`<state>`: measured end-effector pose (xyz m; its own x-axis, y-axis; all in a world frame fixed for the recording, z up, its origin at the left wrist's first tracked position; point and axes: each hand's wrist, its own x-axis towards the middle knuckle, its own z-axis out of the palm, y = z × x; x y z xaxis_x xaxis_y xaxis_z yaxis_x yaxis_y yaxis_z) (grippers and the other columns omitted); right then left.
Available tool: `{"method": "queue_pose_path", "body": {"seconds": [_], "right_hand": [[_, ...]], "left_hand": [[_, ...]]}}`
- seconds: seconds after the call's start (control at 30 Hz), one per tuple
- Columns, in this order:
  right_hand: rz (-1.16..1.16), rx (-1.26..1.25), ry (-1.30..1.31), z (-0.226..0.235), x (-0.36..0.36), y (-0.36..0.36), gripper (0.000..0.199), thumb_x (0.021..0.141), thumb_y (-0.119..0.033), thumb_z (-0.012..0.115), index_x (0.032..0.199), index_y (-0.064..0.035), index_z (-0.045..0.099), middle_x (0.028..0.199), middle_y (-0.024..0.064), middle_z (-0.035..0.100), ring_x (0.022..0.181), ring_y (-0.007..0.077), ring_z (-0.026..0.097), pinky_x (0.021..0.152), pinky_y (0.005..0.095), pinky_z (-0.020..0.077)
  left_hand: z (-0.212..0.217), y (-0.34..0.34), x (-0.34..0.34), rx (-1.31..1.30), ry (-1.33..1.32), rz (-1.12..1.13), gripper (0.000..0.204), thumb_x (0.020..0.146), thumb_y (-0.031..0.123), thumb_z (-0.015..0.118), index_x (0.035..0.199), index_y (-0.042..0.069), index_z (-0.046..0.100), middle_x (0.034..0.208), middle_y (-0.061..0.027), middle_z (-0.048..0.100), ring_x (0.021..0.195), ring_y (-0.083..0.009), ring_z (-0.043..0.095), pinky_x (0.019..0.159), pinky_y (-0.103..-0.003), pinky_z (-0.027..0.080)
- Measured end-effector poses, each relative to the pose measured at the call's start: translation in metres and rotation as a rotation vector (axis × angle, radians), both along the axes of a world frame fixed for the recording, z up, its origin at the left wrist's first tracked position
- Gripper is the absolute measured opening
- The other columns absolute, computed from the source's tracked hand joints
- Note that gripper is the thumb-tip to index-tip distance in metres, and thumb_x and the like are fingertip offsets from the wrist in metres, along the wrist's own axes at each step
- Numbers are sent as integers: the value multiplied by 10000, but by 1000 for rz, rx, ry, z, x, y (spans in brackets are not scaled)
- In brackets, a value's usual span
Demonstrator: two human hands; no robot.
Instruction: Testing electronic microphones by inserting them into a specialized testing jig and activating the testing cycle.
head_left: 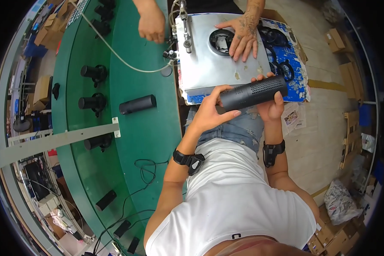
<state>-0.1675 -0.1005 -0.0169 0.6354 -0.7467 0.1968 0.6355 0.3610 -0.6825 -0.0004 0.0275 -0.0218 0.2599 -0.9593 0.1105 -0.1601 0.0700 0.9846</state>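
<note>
A black cylinder (255, 92) with a perforated grille at one end lies across both my hands, tilted up to the right. My left hand (212, 110) is closed round its left end, thumb along the underside. My right hand (272, 106) grips the perforated right end, with the thumb on the near side and some fingertips showing over the far side. Just beyond it is a silver metal plate (200, 70) with a round black-rimmed opening (221, 42). Another person's hand (244, 36) lies flat beside that opening.
The person's other hand (152, 26) is closed above the green bench (132, 136). A similar black cylinder (137, 104) lies there, near a hose (115, 53) and cable (146, 173). Black ring parts (283, 70) rest on a blue-white surface (295, 55). A metal bar (59, 138) crosses at left.
</note>
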Motion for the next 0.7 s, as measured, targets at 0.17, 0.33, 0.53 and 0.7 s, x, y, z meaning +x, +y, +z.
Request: {"method": "queue_pose_path", "body": {"seconds": [0.17,0.33,0.53,0.7], "right_hand": [[39,-12,-49,-3,-3,0,692,797,-379,701,1316,-77,358,1230,127,470,1235,322,423,1084,461,316],[57,46,-183,-2,-7,-3,705,775,-333,715,1321,-96,336,1241,96,440,1251,310,393,1102,457,282],[61,5,-298,10,-3,-7,660,714,-302,751,1231,-151,370,1163,35,457,1205,265,411,1105,441,268],[64,-57,-289,10,-5,-16,634,692,-320,784,1161,-183,380,1084,13,459,1145,231,432,1089,435,291]], "left_hand": [[0,-1,-2,-65,22,13,693,639,237,837,1231,56,526,1019,-90,627,719,-157,520,683,-272,453],[22,-6,-3,-144,-105,21,697,634,164,839,1250,57,530,1109,-111,617,802,-197,576,718,-295,479],[35,-12,-5,-263,-194,44,684,634,142,834,1244,63,536,1065,-109,619,881,-244,607,738,-321,494],[34,-15,-2,-276,-156,1,692,635,174,842,1245,62,534,1110,-123,616,903,-241,616,748,-311,499]]}}
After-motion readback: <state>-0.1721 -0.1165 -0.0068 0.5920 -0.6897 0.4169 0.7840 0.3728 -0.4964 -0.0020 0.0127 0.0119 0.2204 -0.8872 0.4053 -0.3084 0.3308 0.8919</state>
